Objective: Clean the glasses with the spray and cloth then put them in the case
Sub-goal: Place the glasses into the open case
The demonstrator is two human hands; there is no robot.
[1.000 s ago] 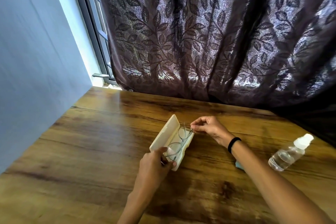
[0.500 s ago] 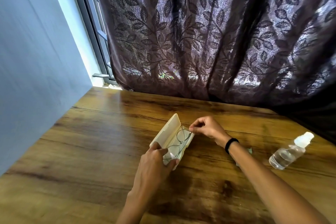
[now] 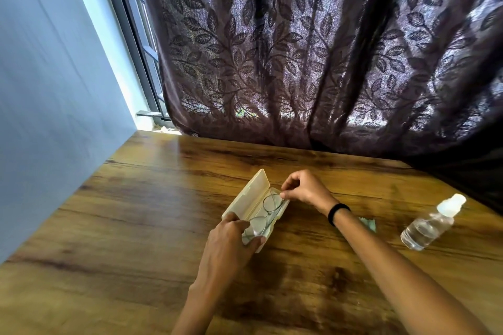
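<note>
A cream glasses case (image 3: 249, 197) lies open on the wooden table (image 3: 141, 212), its lid tilted up to the left. Thin wire-framed glasses (image 3: 268, 208) lie folded inside the tray. My left hand (image 3: 231, 245) grips the near end of the case, thumb on the near lens. My right hand (image 3: 304, 189) pinches the far end of the glasses at the tray's rim. A clear spray bottle (image 3: 430, 223) with a white cap lies on its side at the right. A corner of a pale green cloth (image 3: 368, 223) shows behind my right forearm.
A dark leaf-patterned curtain (image 3: 299, 57) hangs along the table's far edge. A pale blue wall (image 3: 49, 90) borders the table's left side, with a window frame (image 3: 141, 57) in the corner.
The glasses have sunk lower into the case. My left hand has slid further over the case's near end, and my right hand has lowered to the tray's rim.
</note>
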